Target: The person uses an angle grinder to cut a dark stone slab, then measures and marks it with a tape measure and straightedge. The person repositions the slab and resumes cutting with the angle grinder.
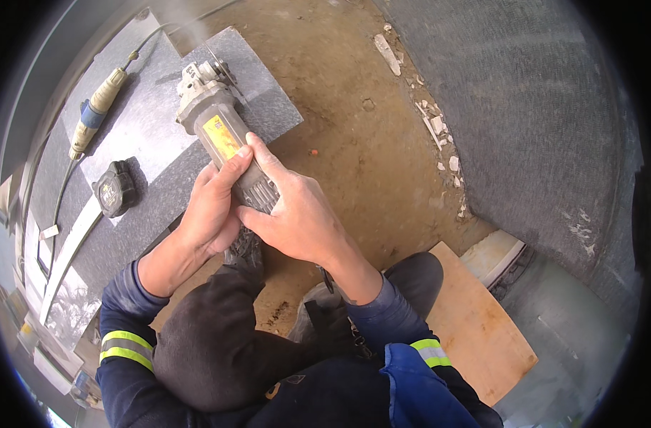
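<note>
Both my hands are closed around an angle grinder with a grey body and yellow label. My left hand grips it from the left, thumb along the body. My right hand wraps it from the right, index finger reaching toward the label. The cutting disc is at the edge of a grey speckled stone slab, with pale dust rising by it. A black tape measure lies on the stone, its blade pulled out. A cream-and-blue plug connector with cable rests to the left.
My bent legs are below the grinder. Brown dusty ground spreads right of the slab, with broken pale fragments along a large grey textured surface. A light wooden board lies at lower right.
</note>
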### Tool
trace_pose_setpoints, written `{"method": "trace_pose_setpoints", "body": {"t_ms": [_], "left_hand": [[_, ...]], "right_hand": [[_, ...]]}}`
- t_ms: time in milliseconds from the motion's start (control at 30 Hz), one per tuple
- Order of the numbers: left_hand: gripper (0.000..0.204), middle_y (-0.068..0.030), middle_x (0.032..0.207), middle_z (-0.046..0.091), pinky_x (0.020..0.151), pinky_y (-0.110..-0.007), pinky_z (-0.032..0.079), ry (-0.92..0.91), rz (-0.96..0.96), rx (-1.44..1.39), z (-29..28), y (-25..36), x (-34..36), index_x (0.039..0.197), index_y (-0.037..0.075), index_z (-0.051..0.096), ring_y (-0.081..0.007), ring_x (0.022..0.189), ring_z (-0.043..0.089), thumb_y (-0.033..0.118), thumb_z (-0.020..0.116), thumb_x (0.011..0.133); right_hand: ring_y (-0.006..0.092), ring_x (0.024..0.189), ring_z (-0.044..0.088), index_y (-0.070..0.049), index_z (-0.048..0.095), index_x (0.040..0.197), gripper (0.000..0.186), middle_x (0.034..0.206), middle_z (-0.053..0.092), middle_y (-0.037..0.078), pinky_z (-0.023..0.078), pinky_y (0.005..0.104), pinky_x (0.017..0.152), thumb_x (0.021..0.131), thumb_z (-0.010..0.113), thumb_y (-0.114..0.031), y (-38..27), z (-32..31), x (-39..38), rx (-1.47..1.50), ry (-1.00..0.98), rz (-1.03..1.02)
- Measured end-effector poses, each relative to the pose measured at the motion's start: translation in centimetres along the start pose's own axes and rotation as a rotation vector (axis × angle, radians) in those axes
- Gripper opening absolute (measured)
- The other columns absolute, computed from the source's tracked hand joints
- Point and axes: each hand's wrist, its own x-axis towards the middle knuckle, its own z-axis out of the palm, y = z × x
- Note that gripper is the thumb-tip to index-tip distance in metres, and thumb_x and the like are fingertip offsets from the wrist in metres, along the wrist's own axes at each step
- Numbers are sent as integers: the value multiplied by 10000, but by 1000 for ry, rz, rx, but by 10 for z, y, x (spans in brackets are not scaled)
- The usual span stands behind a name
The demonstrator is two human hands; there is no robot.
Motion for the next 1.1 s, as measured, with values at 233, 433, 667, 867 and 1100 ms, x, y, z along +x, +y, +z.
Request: {"method": "trace_pose_setpoints", "body": {"t_ms": [233, 433, 667, 867, 1100], "left_hand": [[375, -115, 1176, 678, 955, -387, 572, -24, -13, -8, -2, 0, 0, 1290, -2, 576, -205, 1062, 689, 309, 595, 1081], [371, -125, 1212, 670, 984, -393, 561, -86, -63, -15, 5, -8, -19, 1296, -7, 574, -217, 1107, 675, 291, 604, 1077], [387, -131, 1215, 666, 980, -398, 564, -75, -66, 16, 7, -9, -19, 1310, -10, 560, -221, 1116, 675, 299, 598, 1080], [395, -148, 1207, 669, 965, -409, 574, -26, -21, 53, -3, -6, -1, 1327, -5, 557, -238, 1091, 689, 308, 579, 1088], [366, -121, 1157, 675, 934, -406, 589, -8, -2, 46, -5, 0, 8, 1309, 19, 569, -225, 1045, 698, 309, 584, 1085]], "right_hand": [[479, 1110, 676, -11, 314, 1616, 913, 1172, 673, 348, 543, 474, 930, 832, 761, -145, -6, -2, -1, -12, -12, 25], [461, 1209, 656, -13, 324, 1616, 895, 1306, 642, 340, 537, 442, 984, 845, 767, -110, -5, -3, -30, 4, 31, -51], [450, 1247, 639, -5, 339, 1607, 889, 1345, 627, 333, 530, 439, 1007, 837, 772, -103, -4, -5, -30, 4, 22, -36], [439, 1041, 710, -53, 352, 1614, 895, 1143, 695, 325, 558, 441, 898, 823, 763, -122, -5, -7, -11, -28, -28, 52], [386, 727, 706, -77, 332, 1628, 909, 946, 715, 296, 560, 434, 754, 818, 741, -128, 1, -4, -2, 24, 21, 5]]}}
